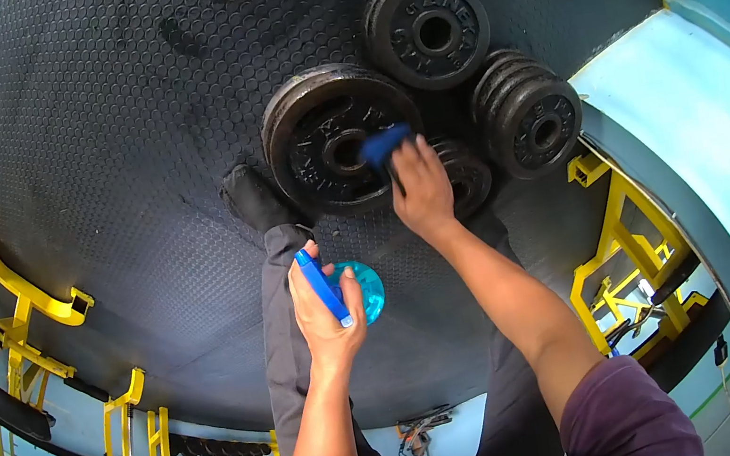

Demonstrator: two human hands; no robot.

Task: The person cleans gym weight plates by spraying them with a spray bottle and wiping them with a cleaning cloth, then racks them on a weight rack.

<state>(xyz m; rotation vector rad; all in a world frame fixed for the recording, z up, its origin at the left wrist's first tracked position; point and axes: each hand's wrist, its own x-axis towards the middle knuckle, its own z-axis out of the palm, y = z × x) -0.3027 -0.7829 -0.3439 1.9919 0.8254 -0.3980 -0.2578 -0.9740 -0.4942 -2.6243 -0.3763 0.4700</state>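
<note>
My left hand (325, 306) is wrapped round a spray bottle with a blue trigger head (324, 289) and a see-through teal body (371, 290), held above the floor between my legs. In my right hand (423, 188) is a blue cloth (386, 143), smeared by motion, at the right part of a large black weight plate (315, 155). That plate lies on top of a stack, with raised lettering round its centre hole. Partly behind my right hand is a smaller stack of plates (470, 181).
Two more stacks of black plates, one at the top (433, 64) and one at the right (522, 131), stand on the dark studded rubber floor (116, 105). Yellow gym frames (24, 306) are at the left and right. A light blue wall (681, 111) borders the right side.
</note>
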